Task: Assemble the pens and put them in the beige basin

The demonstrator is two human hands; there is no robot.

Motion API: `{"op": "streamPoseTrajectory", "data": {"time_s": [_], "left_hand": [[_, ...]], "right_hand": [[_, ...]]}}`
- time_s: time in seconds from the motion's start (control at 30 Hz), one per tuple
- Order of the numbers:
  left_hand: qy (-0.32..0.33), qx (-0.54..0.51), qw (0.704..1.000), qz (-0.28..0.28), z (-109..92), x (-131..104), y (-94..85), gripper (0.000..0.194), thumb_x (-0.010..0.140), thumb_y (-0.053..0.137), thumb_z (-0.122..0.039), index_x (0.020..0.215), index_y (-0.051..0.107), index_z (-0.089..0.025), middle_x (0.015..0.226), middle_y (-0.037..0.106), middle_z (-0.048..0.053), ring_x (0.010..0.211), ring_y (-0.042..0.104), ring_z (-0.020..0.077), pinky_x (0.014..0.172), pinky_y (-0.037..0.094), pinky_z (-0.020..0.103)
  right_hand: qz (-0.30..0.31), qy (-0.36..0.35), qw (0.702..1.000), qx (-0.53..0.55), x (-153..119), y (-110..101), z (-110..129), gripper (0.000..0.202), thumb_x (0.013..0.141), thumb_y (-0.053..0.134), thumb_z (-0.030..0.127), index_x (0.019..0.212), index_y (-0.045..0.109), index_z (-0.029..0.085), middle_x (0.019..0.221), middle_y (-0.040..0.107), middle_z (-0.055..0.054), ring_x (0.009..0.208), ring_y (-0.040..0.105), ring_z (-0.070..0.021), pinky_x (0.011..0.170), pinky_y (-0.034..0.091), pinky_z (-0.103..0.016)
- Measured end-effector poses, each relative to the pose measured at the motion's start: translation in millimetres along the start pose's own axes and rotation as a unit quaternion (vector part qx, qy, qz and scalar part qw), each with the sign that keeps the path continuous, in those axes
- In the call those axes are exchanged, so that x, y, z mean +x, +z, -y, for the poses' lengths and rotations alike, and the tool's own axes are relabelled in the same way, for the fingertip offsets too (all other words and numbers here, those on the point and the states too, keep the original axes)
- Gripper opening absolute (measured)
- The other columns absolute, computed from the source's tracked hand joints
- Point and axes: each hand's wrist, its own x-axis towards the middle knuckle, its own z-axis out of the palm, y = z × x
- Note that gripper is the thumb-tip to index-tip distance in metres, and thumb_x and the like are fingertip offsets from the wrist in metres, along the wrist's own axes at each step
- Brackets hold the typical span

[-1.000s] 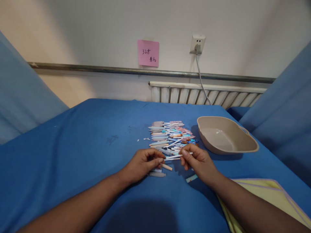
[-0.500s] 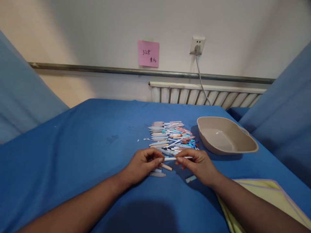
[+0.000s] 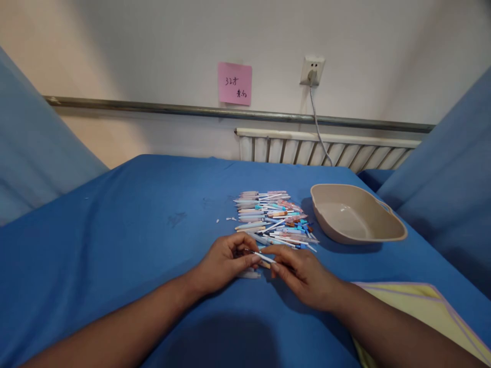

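Note:
Between my two hands is a thin white pen refill [image 3: 265,257] with a dark tip at its left end. My left hand [image 3: 229,259] pinches that tip end between thumb and fingers. The thumb and fingers of my right hand [image 3: 301,271] close on the refill's right end. Just beyond the hands lies a pile of pen parts, with pale barrels [image 3: 251,225], white refills and small blue and brown pieces. A few more pale barrels [image 3: 250,274] lie beside and partly under my left hand.
A beige basin [image 3: 358,214] stands right of the pile. A folded yellow cloth [image 3: 414,301] lies at the front right, under my right forearm. Small white bits [image 3: 230,219] rest left of the pile. Blue curtains hang at both sides.
My right hand has moved left and slightly nearer, closer to my left hand. The refill now slants down to the right. Another white refill lies at the pile's near right edge.

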Motion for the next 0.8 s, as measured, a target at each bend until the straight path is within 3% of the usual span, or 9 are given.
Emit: {"op": "streamPoseTrajectory", "data": {"time_s": [0.27, 0.43, 0.53, 0.63, 0.8], "left_hand": [[-0.022, -0.062, 0.996, 0.061, 3, -1, 4.9, 0.034, 0.068, 0.074, -0.027, 0.089, 0.050, -0.015, 0.074, 0.062, -0.001, 0.067, 0.060, 0.0119, 0.068, 0.050, 0.028], [-0.016, -0.043, 0.996, 0.079, -3, 0, -0.2, 0.060, 0.068, 0.073, -0.027, 0.119, 0.042, -0.020, 0.074, 0.059, -0.003, 0.066, 0.058, 0.0117, 0.064, 0.048, 0.026], [0.011, 0.084, 0.992, 0.091, -11, 0, -12.2, 0.037, 0.073, 0.067, -0.032, 0.103, 0.054, -0.016, 0.068, 0.056, -0.003, 0.060, 0.052, 0.0096, 0.056, 0.041, 0.020], [0.066, 0.290, 0.946, 0.126, -18, -2, -23.1, 0.020, 0.079, 0.060, -0.035, 0.080, 0.061, -0.016, 0.067, 0.057, -0.002, 0.060, 0.049, 0.0102, 0.054, 0.036, 0.019], [0.146, 0.496, 0.842, 0.153, -24, -11, -23.0, 0.012, 0.082, 0.058, -0.031, 0.085, 0.061, -0.020, 0.080, 0.061, 0.000, 0.069, 0.053, 0.0135, 0.060, 0.036, 0.021]], "right_hand": [[0.008, -0.037, 0.998, -0.048, -1, 1, 8, 0.045, 0.089, 0.040, 0.018, 0.132, 0.036, 0.028, 0.085, 0.065, -0.002, 0.066, 0.058, -0.0145, 0.061, 0.041, -0.026], [-0.021, -0.029, 0.999, -0.039, -2, 2, 2, 0.041, 0.090, 0.039, 0.021, 0.131, 0.036, 0.026, 0.081, 0.065, -0.002, 0.069, 0.059, -0.0155, 0.063, 0.042, -0.026], [-0.046, 0.004, 0.999, -0.011, -2, 2, -3, 0.035, 0.092, 0.037, 0.024, 0.127, 0.038, 0.025, 0.074, 0.063, 0.000, 0.064, 0.058, -0.0142, 0.060, 0.041, -0.025], [-0.066, 0.022, 0.997, 0.022, -1, 1, -5, 0.029, 0.093, 0.035, 0.026, 0.121, 0.041, 0.025, 0.073, 0.062, 0.001, 0.060, 0.056, -0.0123, 0.056, 0.040, -0.023], [-0.072, 0.034, 0.996, 0.032, 0, 0, -4, 0.024, 0.092, 0.037, 0.027, 0.114, 0.045, 0.025, 0.071, 0.061, 0.003, 0.057, 0.054, -0.0108, 0.054, 0.038, -0.021]]}}
